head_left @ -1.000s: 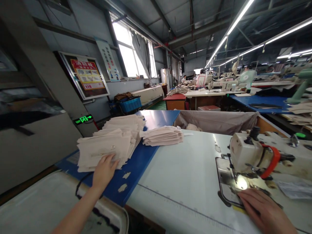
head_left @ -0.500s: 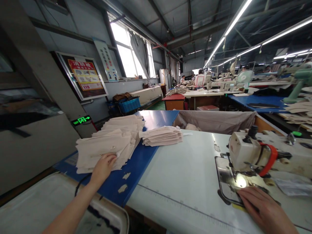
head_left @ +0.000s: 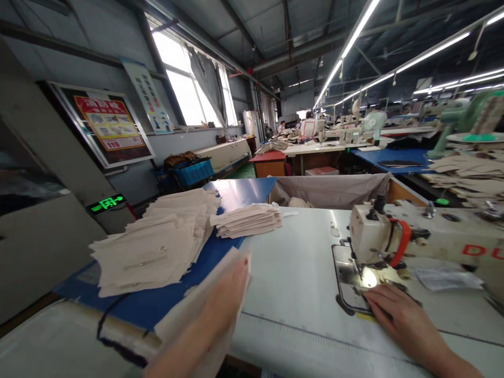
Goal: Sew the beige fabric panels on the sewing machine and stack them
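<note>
A beige fabric piece (head_left: 192, 299) hangs from my left hand (head_left: 228, 289), which is closed on it and smeared by motion over the table's front edge. To its left lies a fanned stack of beige fabric pieces (head_left: 145, 252), the top one bearing a small metal ring and a thin metal strip. My right hand (head_left: 397, 312) rests on the bed of the sewing machine (head_left: 360, 231), fingers stretched out beside the lit needle area. No cloth shows under these fingers; the fingertips are partly hidden by the glare.
A smaller fabric stack (head_left: 250, 220) lies on the pale tabletop (head_left: 287, 262), which has a printed ruler along its front. Behind it is a cloth-lined bin (head_left: 334, 189). A white tray (head_left: 47, 341) stands at the lower left. Green fans and other sewing stations are farther back.
My left hand has lifted a fabric piece off the large stack and carried it right, towards the pale tabletop. My right hand stays at the machine. The view has turned slightly right.
</note>
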Demonstrator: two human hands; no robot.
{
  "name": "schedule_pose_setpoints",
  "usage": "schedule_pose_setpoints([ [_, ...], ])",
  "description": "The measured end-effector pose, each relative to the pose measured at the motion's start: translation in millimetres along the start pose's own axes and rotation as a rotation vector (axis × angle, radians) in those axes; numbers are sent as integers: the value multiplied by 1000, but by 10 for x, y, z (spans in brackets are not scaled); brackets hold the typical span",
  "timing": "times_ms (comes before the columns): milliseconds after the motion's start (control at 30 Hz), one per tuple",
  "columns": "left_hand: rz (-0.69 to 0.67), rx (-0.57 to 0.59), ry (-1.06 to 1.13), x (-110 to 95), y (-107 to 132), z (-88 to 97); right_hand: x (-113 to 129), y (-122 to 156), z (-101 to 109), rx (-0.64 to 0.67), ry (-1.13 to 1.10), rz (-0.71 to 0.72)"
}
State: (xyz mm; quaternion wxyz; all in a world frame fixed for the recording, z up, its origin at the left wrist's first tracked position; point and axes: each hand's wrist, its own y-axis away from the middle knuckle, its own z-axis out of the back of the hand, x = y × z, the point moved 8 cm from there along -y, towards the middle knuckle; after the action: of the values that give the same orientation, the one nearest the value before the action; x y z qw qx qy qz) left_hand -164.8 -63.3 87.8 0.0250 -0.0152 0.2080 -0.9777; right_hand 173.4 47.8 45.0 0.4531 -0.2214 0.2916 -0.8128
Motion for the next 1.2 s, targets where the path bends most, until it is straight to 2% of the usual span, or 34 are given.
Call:
schedule_pose_setpoints([
  [67, -141, 100, 54, -531, 44, -344, 18, -42, 1, 22, -22, -28],
  [133, -281, 157, 99, -1001, 85, -538, 45, -85, -3, 66, -44, -64],
  [233, -527, 177, 167, -1530, 112, -564, 91, -133, 25, 109, -67, -92],
  [300, -646, 160, 244, -1695, 98, -506, 72, -131, 59, 140, -62, -93],
  [400, -662, 158, 373, -1680, 38, -504, -154, -52, 197, 171, 3, -148],
  [533, -573, 129, 484, -1502, -32, -604, -885, 187, 556, 127, 193, -465],
  [600, -510, 76, 446, -1435, -99, -650, -1215, 295, 687, 100, 258, -574],
  [700, -502, 53, 280, -1474, -209, -737, -1530, 384, 720, 118, 309, -668],
  [800, -577, 114, 180, -1597, -304, -836, -1631, 401, 667, 159, 328, -719],
  [900, -615, 145, 177, -1666, -414, -888, -1641, 393, 633, 189, 337, -763],
  [1067, -592, 180, 171, -1689, -593, -1000, -1653, 373, 608, 238, 337, -824],
  [1200, -563, 179, 182, -1709, -641, -1015, -1641, 346, 592, 264, 338, -852],
])
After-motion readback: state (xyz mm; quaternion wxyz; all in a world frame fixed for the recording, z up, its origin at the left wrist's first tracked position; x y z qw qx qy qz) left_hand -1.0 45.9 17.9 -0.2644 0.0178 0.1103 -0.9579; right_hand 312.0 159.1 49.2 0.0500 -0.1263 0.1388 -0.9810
